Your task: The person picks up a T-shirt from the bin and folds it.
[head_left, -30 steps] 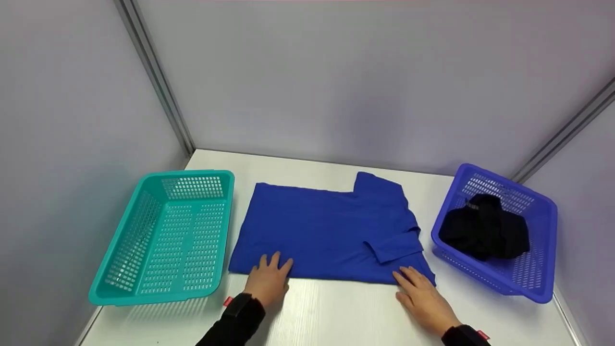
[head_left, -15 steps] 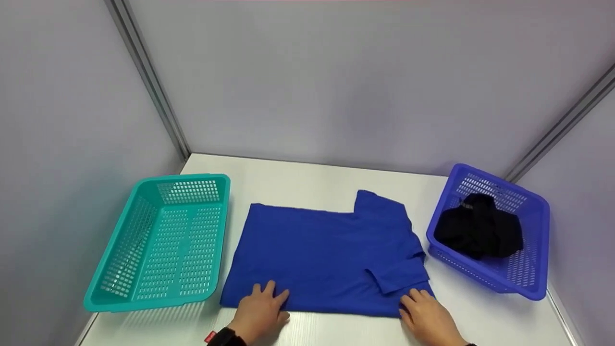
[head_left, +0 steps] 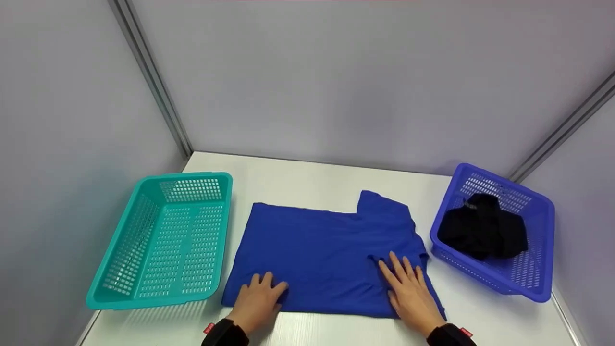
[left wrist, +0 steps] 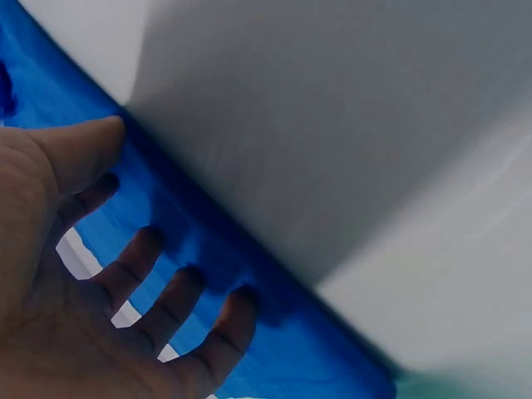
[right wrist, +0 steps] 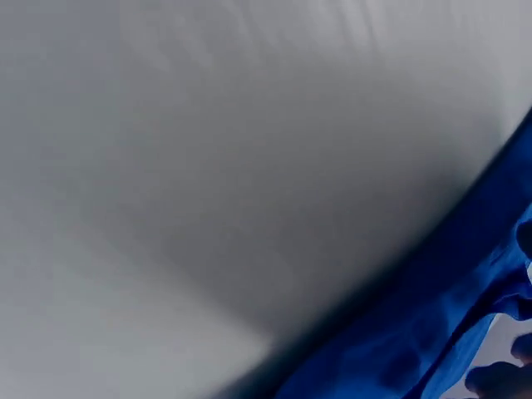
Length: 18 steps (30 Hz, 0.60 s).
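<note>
A deep blue garment (head_left: 307, 245) lies folded flat to the right of the teal basket (head_left: 185, 246), smooth on the end nearest that basket, creased on the end farthest from it, where one squared corner juts out. My left hand (head_left: 257, 300), loosely spread, touches the basket-side end; my right hand (head_left: 408, 295), straight fingers fanned wide, rests on the creased end.

The blue garment (head_left: 312, 250) lies nearer the front edge of the worktop (head_left: 288, 175) than a second ago, the left hand (head_left: 256, 302) too. The right hand (head_left: 410, 295), earlier at the garment's near side, now lies spread over the folded sleeve (head_left: 375, 259).
</note>
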{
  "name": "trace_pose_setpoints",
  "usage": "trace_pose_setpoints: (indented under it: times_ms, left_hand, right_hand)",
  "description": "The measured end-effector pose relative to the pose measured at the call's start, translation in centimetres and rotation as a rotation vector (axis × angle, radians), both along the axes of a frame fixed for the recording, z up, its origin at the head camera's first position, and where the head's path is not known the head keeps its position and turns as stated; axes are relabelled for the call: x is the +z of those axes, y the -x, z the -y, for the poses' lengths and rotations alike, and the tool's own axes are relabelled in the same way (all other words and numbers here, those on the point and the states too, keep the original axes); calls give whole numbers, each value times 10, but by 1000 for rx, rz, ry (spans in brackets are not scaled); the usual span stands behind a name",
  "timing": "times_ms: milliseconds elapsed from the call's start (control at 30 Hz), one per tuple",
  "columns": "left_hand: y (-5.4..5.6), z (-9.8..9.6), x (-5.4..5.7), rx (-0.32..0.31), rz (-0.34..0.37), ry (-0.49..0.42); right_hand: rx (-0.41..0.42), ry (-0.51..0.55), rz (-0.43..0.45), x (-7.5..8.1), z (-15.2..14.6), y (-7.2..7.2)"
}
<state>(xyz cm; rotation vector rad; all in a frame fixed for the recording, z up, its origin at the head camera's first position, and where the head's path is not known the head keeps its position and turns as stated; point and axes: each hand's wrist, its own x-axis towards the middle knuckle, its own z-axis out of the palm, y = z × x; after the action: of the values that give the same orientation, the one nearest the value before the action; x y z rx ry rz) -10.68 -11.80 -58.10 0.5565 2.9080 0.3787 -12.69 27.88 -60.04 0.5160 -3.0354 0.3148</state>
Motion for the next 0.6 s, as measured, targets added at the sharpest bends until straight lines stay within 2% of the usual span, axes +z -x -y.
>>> trace_pose_setpoints:
  times_ms: [67,133,233,300,333,400,533,600]
  left_hand:
    - [6,-1,6,10,-23,6]
    - [13,-2,9,25,-50,22]
    - [22,-3,11,45,-57,32]
    - [26,-2,10,52,-43,30]
    - [28,-2,10,55,-33,24]
    - [32,-2,9,63,-19,13]
    - [37,-2,10,78,5,9]
    - [39,-2,10,85,4,19]
  right_hand:
    - [-6,-2,-43,0,-2,6]
    - [17,15,-146,0,-3,11]
    - [100,33,-342,-1,-5,17]
    - [158,24,-413,-1,-4,19]
    - [173,8,-415,-2,-3,19]
    - [171,-13,-355,-2,-1,20]
    - [48,-14,-181,-1,3,25]
    - [-7,-5,-151,-1,3,30]
